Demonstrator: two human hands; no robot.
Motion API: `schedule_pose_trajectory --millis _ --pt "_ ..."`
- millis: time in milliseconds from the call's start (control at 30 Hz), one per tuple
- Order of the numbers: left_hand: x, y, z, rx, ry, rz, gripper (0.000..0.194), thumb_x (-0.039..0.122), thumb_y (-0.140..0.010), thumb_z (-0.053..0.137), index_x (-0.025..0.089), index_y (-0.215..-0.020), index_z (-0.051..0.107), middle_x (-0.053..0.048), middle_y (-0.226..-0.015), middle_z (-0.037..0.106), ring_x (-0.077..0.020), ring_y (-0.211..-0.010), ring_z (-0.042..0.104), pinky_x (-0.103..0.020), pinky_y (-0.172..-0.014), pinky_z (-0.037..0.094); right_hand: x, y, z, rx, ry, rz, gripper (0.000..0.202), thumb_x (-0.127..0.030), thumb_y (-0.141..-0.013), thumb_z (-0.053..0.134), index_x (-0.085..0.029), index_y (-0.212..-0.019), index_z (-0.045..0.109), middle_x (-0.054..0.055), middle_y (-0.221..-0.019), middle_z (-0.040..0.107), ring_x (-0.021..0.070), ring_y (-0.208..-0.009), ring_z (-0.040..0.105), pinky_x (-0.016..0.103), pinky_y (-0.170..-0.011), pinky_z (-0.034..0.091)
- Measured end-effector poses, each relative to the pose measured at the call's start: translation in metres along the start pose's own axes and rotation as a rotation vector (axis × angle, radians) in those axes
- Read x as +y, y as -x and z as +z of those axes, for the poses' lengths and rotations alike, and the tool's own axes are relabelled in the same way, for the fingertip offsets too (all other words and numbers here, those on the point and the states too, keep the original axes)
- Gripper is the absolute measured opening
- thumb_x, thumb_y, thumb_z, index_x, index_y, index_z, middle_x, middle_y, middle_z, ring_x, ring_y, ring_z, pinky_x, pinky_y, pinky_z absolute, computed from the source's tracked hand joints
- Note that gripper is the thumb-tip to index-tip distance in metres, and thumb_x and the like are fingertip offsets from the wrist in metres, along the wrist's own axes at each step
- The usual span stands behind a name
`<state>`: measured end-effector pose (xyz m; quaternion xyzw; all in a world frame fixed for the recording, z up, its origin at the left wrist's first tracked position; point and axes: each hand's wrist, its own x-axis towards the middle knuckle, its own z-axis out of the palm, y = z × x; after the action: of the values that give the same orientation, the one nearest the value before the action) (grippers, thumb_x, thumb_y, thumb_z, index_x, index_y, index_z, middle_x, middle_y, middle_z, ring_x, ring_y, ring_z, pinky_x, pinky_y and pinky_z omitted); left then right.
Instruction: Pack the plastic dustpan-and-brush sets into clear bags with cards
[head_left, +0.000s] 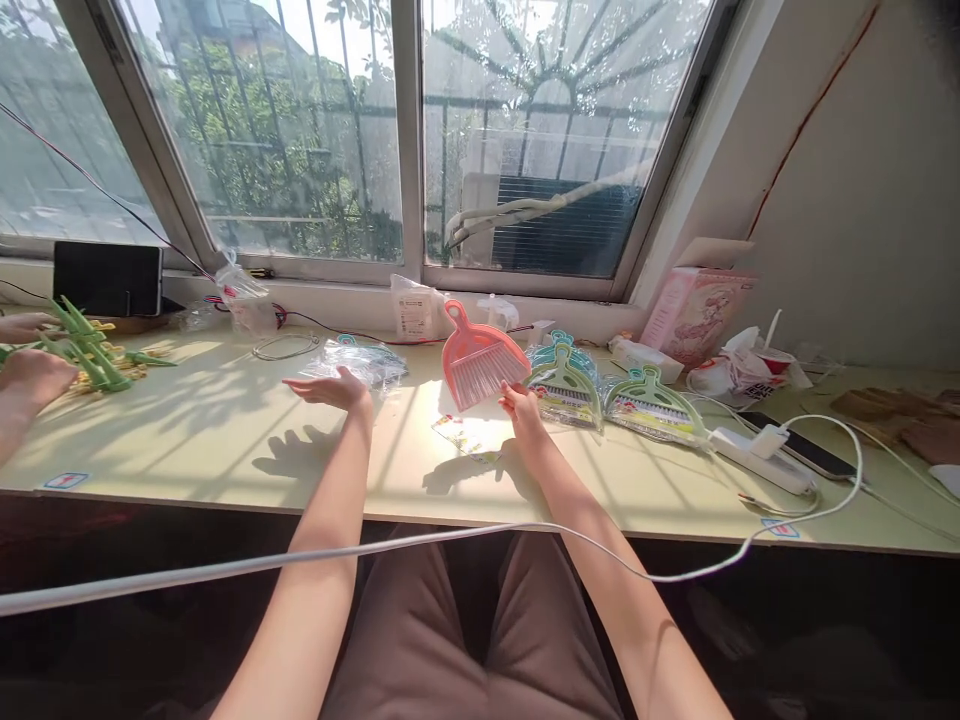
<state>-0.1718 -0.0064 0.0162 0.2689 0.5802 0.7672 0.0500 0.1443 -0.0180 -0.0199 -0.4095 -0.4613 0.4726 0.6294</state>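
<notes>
A coral-pink mini dustpan and brush set (484,360) is raised above the table, its handle pointing up toward the window. My right hand (520,402) pinches its lower right corner. Under it a card with a printed pattern (471,438) lies on the tabletop in bright sun. My left hand (328,390) is held palm up with fingers spread, in front of a heap of clear plastic bags (358,362); nothing rests in it. To the right of my right hand, packaged dustpan sets in blue-green (561,350) and green (654,408) lie in overlapping piles.
Another person's hands (34,375) work at far left beside green plastic pieces (94,350). A white cable (420,538) crosses in front of my forearms to a power strip (761,460). A phone (799,447), pink box (697,310) and tablet (107,278) also stand or lie around.
</notes>
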Motion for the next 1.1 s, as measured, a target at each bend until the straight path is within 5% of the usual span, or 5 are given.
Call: schedule_pose_trajectory --millis 100,300,533,700,1100 --pt "0.012 0.013 0.002 0.052 -0.06 0.212 0.091 0.048 -0.109 0.064 0.012 -0.181 0.021 -0.028 -0.195 0.001 -0.0393 -0.184 -0.01 -0.069 -0.145 -0.007 -0.002 0.002 0.005 0.01 -0.041 -0.002 0.048 -0.064 -0.071 0.095 -0.03 -0.075 0.062 0.0 -0.074 0.065 0.019 -0.066 0.062 0.034 -0.065 0.055" --pt "0.017 0.079 0.049 -0.9 0.32 0.12 0.077 0.08 -0.105 0.062 0.021 -0.152 0.071 -0.019 -0.151 0.076 -0.043 -0.152 0.063 -0.063 -0.133 0.045 -0.006 -0.001 0.01 0.014 0.004 0.065 0.045 -0.058 -0.074 0.095 -0.027 -0.075 0.063 0.0 -0.073 0.068 0.0171 -0.061 0.067 0.03 -0.062 0.051" --pt "0.015 0.117 0.039 -0.673 0.403 0.048 0.066 0.058 -0.106 0.076 0.024 -0.162 0.067 -0.015 -0.156 0.073 -0.0433 -0.153 0.061 -0.051 -0.126 0.052 -0.012 0.011 0.013 0.004 0.489 -0.117 0.032 -0.05 -0.104 0.071 -0.021 -0.108 0.082 0.012 -0.109 0.088 0.0227 -0.069 0.077 0.039 -0.081 0.064" --pt "0.011 0.13 0.027 -0.911 0.407 0.269 0.06 0.046 -0.104 0.079 0.03 -0.16 0.068 -0.013 -0.177 0.056 -0.0444 -0.162 0.054 -0.052 -0.12 0.058 -0.018 0.026 0.023 -0.014 0.464 -0.415 0.045 -0.042 -0.105 0.069 -0.025 -0.147 0.076 0.012 -0.155 0.077 0.0294 -0.124 0.082 0.038 -0.097 0.067" --pt "-0.001 0.139 0.032 -1.079 0.183 0.684 0.048 0.045 -0.107 0.069 0.031 -0.153 0.074 -0.015 -0.161 0.066 -0.0374 -0.143 0.068 -0.039 -0.09 0.069 -0.019 0.021 0.018 -0.036 0.282 -0.325 0.031 -0.045 -0.093 0.076 -0.025 -0.115 0.084 0.01 -0.115 0.09 0.0312 -0.118 0.085 0.045 -0.11 0.065"
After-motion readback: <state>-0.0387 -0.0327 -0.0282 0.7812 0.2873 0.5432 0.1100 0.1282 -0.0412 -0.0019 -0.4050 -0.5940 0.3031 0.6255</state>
